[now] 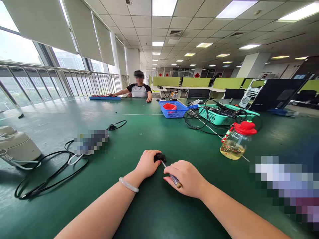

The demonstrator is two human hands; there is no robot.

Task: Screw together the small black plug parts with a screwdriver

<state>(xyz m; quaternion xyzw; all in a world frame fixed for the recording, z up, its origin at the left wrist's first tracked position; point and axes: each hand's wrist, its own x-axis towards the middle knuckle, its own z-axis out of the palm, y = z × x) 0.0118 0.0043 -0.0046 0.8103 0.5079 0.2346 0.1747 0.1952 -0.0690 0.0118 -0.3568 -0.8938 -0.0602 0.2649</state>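
Near the middle of the green table (149, 219), my left hand (147, 163) grips a small black part (160, 157) and steadies it against the surface. What kind of part this is I cannot make out. A screwdriver (174, 180) with a dark, partly see-through handle is held in my right hand (185, 179). Its metal shaft slants away from me, and the tip meets the black part; the exact contact point is too small to see. A pale bangle circles my left wrist.
Right of my hands stands a red-lidded jar (235, 142) of yellowish liquid. Beyond it lie a teal basket (215, 118) of cables and a blue basket (171, 113) holding a red tray. Black cables (53, 176) and a white appliance (18, 146) lie left. A person (139, 88) sits opposite.
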